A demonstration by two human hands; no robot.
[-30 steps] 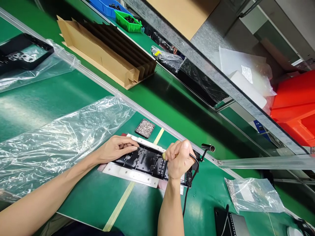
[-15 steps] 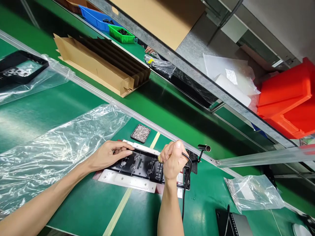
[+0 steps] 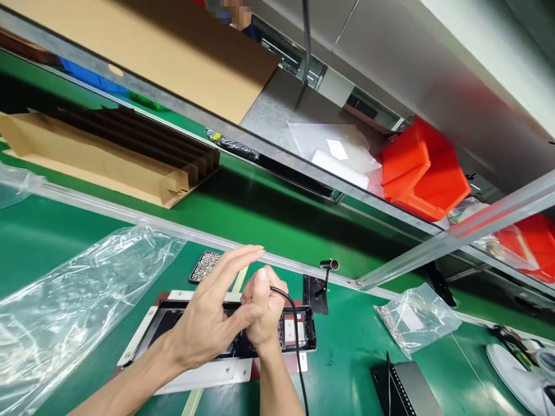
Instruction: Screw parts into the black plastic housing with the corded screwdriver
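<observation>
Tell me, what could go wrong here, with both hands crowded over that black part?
The left hand is lifted, fingers spread, so the black assembly on its white plate may be unsteadied and could shift. The right hand grips a corded tool; its black cable trails across the part and might snag. The nearby tray of small screws could get knocked.

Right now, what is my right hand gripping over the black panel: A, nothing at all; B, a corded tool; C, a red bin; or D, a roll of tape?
B: the right hand is closed around a tool whose black cord trails from the fist, above the black panel.
</observation>
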